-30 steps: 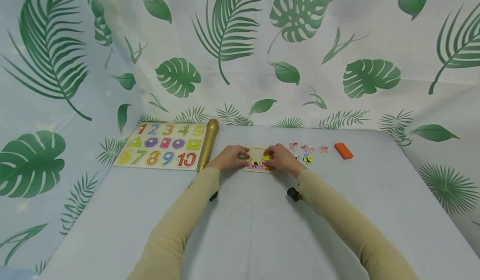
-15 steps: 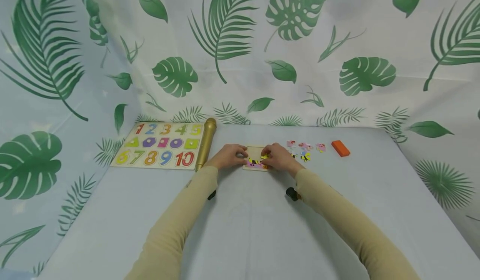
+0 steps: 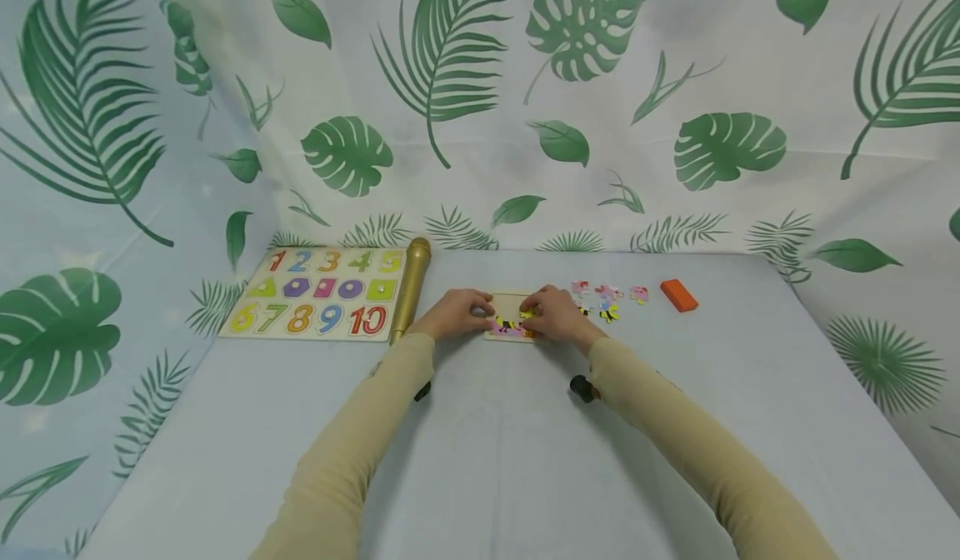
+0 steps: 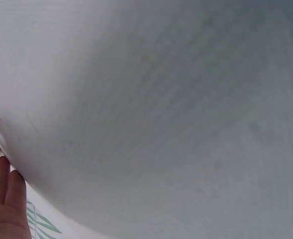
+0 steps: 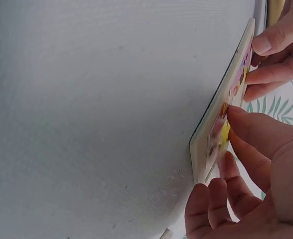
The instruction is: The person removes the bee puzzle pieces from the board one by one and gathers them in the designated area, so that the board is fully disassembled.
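Note:
A small wooden puzzle board (image 3: 507, 303) with pink, yellow and black picture pieces lies on the table in the head view. My left hand (image 3: 453, 313) holds its left edge; in the right wrist view the left thumb (image 5: 262, 45) rests at the board's corner. My right hand (image 3: 558, 317) is over the board's right part, thumb and index finger pinching a partly hidden yellow puzzle piece (image 5: 225, 133) against its face. Only the fingers (image 4: 16, 191) and part of the palm show in the left wrist view.
Several loose puzzle pieces (image 3: 609, 292) lie right of the board, and beyond them an orange block (image 3: 678, 295). To the left are a number puzzle board (image 3: 315, 293) and a gold tube (image 3: 412, 285). A leaf-print cloth (image 3: 465, 185) stands behind the table.
The head view has shifted slightly, so the scene sits a little further left. Both hands keep their places at the board, with barely any finger movement.

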### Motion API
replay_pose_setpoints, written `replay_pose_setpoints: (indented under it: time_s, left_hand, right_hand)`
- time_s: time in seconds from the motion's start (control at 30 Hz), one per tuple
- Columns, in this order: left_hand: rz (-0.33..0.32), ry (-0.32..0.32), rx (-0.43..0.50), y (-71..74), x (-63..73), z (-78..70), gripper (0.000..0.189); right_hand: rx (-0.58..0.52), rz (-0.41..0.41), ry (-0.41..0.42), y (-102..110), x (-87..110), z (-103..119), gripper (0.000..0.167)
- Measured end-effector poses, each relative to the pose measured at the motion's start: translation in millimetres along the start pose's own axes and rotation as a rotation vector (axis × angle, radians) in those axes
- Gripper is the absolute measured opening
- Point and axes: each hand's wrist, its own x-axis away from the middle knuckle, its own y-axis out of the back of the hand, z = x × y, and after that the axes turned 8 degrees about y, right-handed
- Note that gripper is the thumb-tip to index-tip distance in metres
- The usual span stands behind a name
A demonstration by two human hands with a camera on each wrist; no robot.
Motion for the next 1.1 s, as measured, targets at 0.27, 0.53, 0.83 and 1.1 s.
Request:
replay_pose_setpoints:
  time_s: [0.27, 0.53, 0.83, 1.1]
  left_hand:
    - [0.000, 0.000, 0.023, -0.4, 0.7, 2.1, 0.028]
    - [0.005, 0.005, 0.012, 0.3, 0.6, 1.2, 0.028]
    - [0.011, 0.004, -0.007, 4.0, 2.3, -1.4, 0.029]
    - [0.006, 0.008, 0.002, 2.3, 2.0, -1.8, 0.028]
  right_hand:
    - [-0.002, 0.003, 0.034, -2, -2.5, -3, 0.030]
    - [-0.033, -0.027, 0.024, -3, -2.0, -8, 0.029]
    - [-0.051, -0.043, 0.033, -2, -2.7, -10, 0.026]
    - [-0.023, -0.109, 0.014, 2, 4.7, -14, 0.028]
